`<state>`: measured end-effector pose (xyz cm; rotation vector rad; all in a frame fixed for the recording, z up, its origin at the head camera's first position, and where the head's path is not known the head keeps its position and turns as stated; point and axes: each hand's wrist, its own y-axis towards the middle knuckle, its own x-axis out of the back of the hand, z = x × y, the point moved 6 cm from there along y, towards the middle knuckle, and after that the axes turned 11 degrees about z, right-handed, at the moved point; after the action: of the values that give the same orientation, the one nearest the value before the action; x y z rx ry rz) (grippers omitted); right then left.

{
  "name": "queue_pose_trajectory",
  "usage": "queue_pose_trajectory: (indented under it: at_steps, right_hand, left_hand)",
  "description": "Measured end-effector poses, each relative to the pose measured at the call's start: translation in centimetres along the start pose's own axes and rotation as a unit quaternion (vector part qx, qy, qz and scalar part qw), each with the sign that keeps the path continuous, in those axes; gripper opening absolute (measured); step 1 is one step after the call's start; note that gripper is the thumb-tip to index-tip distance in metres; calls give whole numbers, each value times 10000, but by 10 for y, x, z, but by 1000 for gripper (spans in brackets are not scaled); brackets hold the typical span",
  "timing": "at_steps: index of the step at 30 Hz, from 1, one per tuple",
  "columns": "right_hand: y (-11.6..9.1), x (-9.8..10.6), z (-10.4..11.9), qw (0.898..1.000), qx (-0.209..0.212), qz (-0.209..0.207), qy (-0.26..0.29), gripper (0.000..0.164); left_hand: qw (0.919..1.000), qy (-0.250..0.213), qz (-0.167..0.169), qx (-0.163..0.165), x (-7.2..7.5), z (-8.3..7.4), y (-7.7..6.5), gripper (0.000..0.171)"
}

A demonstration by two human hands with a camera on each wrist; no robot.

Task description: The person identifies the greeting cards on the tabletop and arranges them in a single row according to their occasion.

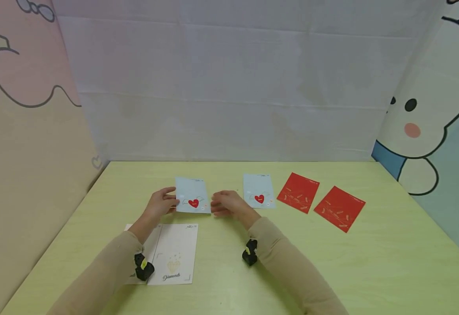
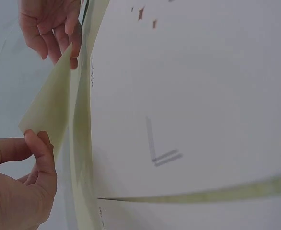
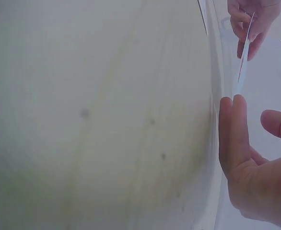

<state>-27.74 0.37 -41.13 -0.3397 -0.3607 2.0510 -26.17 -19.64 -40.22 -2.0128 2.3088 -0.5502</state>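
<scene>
My left hand (image 1: 161,204) pinches the left edge of a pale blue card (image 1: 192,190) with a red heart printed low on it. Seen from the left wrist, the card's yellowish-looking side (image 2: 49,103) stands tilted between the two hands. My right hand (image 1: 231,204) is at the card's right edge, its fingers fairly straight and the thumb apart. In the right wrist view the fingertips (image 3: 240,103) come up to the card's edge; whether they touch it I cannot tell. A matching blue heart card (image 1: 258,186) lies to the right of my right hand.
Two red cards (image 1: 298,192) (image 1: 340,209) lie slanted on the right of the pale wooden table (image 1: 371,271). White cards, one printed "Diamonds" (image 1: 180,245), lie near my left forearm, which partly covers them. A white cloth (image 1: 229,87) hangs behind the table.
</scene>
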Motion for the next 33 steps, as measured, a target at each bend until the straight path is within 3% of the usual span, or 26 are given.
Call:
queue_pose_trajectory:
  at_steps: [11,18,26,33]
  right_hand:
    - [-9,8,4,9996,167,-128,-193,41]
    - [-15,16,7,9977,530,-143,-391,49]
    - [-26,24,4,9972,416,-171,-596,45]
    - [-40,30,2,9961,482,-151,-722,42]
  left_hand:
    - [9996,-82,248,-142,-14,-9,-5,51]
    - [9983,-72,515,-271,-25,-16,-11,53]
    - [9972,-84,669,-331,-35,-16,-16,55]
    - [9953,-28,770,-580,-42,-18,-19,51]
